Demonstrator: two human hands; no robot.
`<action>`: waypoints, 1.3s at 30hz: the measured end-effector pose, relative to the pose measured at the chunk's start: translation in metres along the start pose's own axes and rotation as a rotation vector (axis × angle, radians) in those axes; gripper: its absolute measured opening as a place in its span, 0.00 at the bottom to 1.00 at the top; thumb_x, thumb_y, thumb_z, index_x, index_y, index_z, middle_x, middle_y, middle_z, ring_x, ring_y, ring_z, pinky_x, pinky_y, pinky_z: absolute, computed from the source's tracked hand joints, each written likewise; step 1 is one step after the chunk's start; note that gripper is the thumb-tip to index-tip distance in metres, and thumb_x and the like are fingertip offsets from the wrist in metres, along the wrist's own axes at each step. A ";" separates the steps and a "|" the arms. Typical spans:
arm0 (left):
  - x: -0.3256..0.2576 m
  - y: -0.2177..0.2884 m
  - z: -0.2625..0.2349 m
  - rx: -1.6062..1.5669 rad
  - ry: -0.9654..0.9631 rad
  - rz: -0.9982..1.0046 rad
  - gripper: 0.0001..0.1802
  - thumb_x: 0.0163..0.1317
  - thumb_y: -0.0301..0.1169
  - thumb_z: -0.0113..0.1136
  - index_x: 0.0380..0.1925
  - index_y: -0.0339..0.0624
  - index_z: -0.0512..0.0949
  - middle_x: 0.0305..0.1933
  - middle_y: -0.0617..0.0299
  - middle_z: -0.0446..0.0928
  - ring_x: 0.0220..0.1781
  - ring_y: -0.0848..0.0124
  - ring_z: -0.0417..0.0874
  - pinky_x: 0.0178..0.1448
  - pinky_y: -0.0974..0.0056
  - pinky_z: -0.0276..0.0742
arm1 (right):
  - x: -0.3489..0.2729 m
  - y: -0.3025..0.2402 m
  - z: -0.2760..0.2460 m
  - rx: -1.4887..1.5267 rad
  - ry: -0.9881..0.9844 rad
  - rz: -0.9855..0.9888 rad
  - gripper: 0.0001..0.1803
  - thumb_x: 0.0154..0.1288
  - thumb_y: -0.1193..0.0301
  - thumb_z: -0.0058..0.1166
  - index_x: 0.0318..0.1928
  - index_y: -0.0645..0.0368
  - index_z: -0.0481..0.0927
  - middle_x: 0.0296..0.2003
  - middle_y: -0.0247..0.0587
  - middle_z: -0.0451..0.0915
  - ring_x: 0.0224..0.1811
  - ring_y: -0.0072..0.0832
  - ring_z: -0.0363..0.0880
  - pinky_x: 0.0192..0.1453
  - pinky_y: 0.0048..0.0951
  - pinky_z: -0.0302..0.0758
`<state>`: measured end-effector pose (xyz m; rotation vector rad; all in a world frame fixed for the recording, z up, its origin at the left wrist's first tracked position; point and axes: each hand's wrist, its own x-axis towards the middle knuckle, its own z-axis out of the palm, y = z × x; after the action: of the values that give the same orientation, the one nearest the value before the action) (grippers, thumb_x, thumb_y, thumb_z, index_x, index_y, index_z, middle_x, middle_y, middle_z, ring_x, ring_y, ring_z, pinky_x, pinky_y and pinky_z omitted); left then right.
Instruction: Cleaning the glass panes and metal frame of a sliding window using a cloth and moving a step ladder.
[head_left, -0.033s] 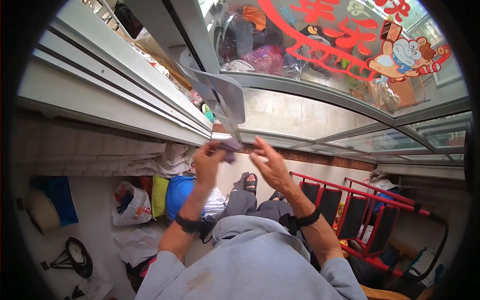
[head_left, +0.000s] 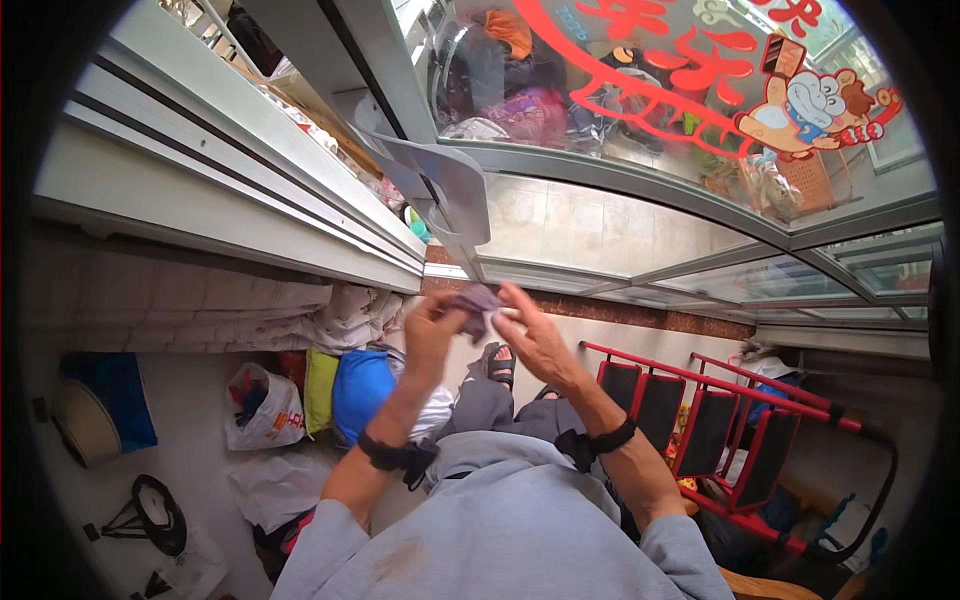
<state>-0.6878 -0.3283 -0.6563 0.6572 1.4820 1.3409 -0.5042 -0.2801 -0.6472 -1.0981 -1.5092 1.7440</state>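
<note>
Both hands up in front of the glass door (head_left: 600, 230). The left hand (head_left: 432, 335) has its fingers pinched on a small purple cloth (head_left: 474, 302), and the right hand (head_left: 540, 345) grips its other end, fingers curled. The cloth is bunched between them, long axis roughly left-right. Red chairs (head_left: 700, 420) stand below right.

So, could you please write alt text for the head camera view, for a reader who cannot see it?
Seen from above, a person's left hand and right hand together hold a small purple cloth in front of a glass window with red decorations. Below stand a red rack, a blue bag and a white plastic bag.
</note>
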 end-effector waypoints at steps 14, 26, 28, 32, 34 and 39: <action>0.016 0.117 -0.051 0.371 0.081 0.235 0.17 0.68 0.24 0.60 0.56 0.35 0.81 0.52 0.59 0.84 0.53 0.74 0.84 0.56 0.69 0.78 | -0.005 0.078 -0.066 0.628 0.218 0.300 0.13 0.73 0.71 0.51 0.54 0.63 0.74 0.45 0.42 0.82 0.46 0.31 0.86 0.54 0.41 0.86; 0.014 0.137 -0.048 0.545 -0.020 0.177 0.16 0.70 0.25 0.60 0.57 0.37 0.80 0.52 0.58 0.84 0.54 0.72 0.83 0.57 0.69 0.77 | -0.109 0.099 -0.166 0.444 0.286 0.417 0.14 0.72 0.72 0.53 0.55 0.64 0.74 0.46 0.42 0.81 0.44 0.29 0.85 0.50 0.33 0.86; 0.021 0.143 -0.040 0.531 -0.043 0.229 0.17 0.69 0.24 0.60 0.58 0.37 0.79 0.52 0.57 0.84 0.54 0.71 0.83 0.58 0.69 0.77 | -0.109 0.094 -0.164 0.386 0.302 0.380 0.15 0.72 0.73 0.53 0.55 0.64 0.74 0.46 0.42 0.81 0.44 0.29 0.85 0.50 0.33 0.86; 0.041 0.166 -0.020 0.531 -0.065 0.381 0.21 0.67 0.27 0.64 0.59 0.34 0.77 0.54 0.53 0.82 0.54 0.70 0.83 0.59 0.67 0.78 | -0.071 0.063 -0.137 0.321 0.332 0.224 0.14 0.73 0.74 0.52 0.57 0.63 0.74 0.46 0.39 0.82 0.47 0.26 0.84 0.53 0.31 0.83; 0.052 0.178 -0.016 0.546 -0.094 0.533 0.25 0.65 0.32 0.68 0.59 0.33 0.76 0.54 0.50 0.81 0.55 0.66 0.83 0.60 0.63 0.78 | -0.044 0.044 -0.112 0.242 0.346 0.090 0.15 0.75 0.75 0.51 0.58 0.62 0.73 0.47 0.37 0.82 0.51 0.24 0.81 0.58 0.27 0.78; 0.085 0.182 -0.015 0.502 0.066 0.759 0.21 0.63 0.36 0.71 0.46 0.33 0.75 0.45 0.56 0.79 0.47 0.70 0.81 0.56 0.63 0.77 | 0.028 0.020 -0.035 -0.019 0.486 -0.344 0.21 0.68 0.79 0.55 0.61 0.62 0.73 0.59 0.47 0.73 0.59 0.34 0.76 0.66 0.33 0.72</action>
<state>-0.7712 -0.2156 -0.5113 1.6314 1.7159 1.5428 -0.4857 -0.2431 -0.6737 -1.0957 -1.3125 1.1325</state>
